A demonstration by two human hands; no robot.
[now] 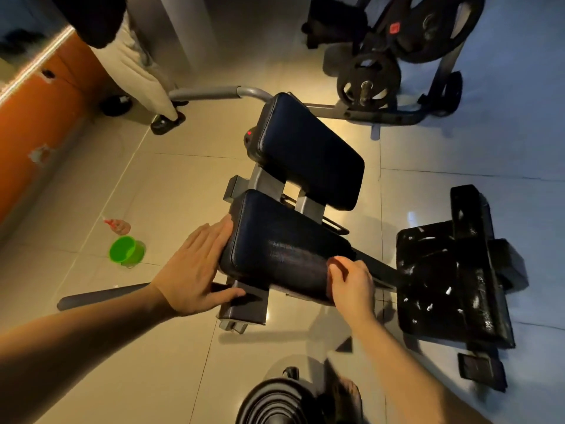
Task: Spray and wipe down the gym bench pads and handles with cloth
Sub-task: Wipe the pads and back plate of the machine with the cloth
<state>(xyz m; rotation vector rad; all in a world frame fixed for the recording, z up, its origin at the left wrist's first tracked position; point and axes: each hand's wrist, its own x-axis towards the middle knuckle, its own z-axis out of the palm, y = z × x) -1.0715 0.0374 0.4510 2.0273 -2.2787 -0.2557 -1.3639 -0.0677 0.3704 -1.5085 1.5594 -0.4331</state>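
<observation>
Our left hand [195, 270] flat, ungripping, against left side of black vinyl bench pad [284, 240] | right hand [351, 286] curled on its near edge; grasp we cannot tell | red-topped spray bottle [119, 226] on floor

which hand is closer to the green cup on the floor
Left. The left hand presses the near pad on the side facing the green cup; the right hand is at its opposite corner, farther off.
</observation>
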